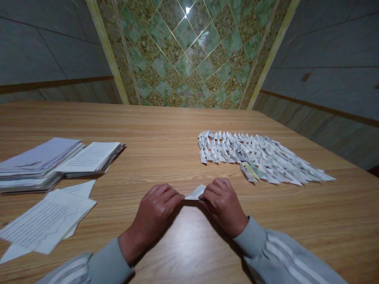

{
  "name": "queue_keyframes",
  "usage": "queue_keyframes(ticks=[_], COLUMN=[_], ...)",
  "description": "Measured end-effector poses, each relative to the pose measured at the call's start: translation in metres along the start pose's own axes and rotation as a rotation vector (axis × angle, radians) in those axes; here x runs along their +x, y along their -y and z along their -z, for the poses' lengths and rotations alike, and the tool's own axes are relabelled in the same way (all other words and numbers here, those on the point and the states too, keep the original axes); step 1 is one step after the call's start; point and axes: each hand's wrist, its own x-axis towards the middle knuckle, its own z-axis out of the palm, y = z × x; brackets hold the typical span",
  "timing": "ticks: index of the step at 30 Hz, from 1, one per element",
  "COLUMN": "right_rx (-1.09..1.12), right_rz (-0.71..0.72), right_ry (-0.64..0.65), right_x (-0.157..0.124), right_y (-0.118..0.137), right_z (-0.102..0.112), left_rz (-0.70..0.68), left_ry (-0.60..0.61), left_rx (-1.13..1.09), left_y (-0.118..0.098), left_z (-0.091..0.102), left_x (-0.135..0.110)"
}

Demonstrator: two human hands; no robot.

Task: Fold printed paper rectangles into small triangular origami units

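A small folded piece of white paper (195, 192) is held between my two hands, just above or on the table in front of me. My left hand (160, 209) pinches its left end between thumb and fingers. At the right end, my right hand (223, 205) grips it with curled fingers, which hide part of the paper. A pointed flap rises from its middle. Beyond my right hand lie many small folded paper boats (266, 157), set close together in rows, one of them partly yellow and green.
On the left side of the wooden table (160, 130) stand a thick stack of paper (44, 154) and a smaller stack of printed sheets (91, 157). Nearer to me, several loose lined sheets (50, 217) overlap. A tiled wall (186, 59) rises behind the table.
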Motion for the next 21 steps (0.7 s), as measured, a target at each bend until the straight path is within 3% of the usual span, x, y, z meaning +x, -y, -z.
queue_keyframes(ticks=[4, 7, 12, 16, 21], right_rx=[-0.111, -0.117, -0.017, 0.060, 0.117], right_rz=[-0.023, 0.016, 0.088, 0.126, 0.138], right_ry=[0.043, 0.110, 0.257, 0.347, 0.362], right_x=[0.000, -0.002, -0.004, -0.003, -0.002], right_y=[0.005, 0.012, 0.016, 0.008, -0.001], right_z=[-0.001, -0.004, -0.006, -0.001, 0.004], left_rz=[-0.026, -0.088, -0.022, -0.017, 0.009], left_ry=[-0.028, 0.059, 0.200, 0.208, 0.162], left_rx=[0.004, -0.055, -0.066, -0.082, -0.230], left_y=[-0.006, -0.015, -0.018, -0.015, -0.011], left_z=[0.001, -0.005, -0.013, -0.012, -0.011], left_x=[0.001, -0.002, -0.008, -0.010, -0.012])
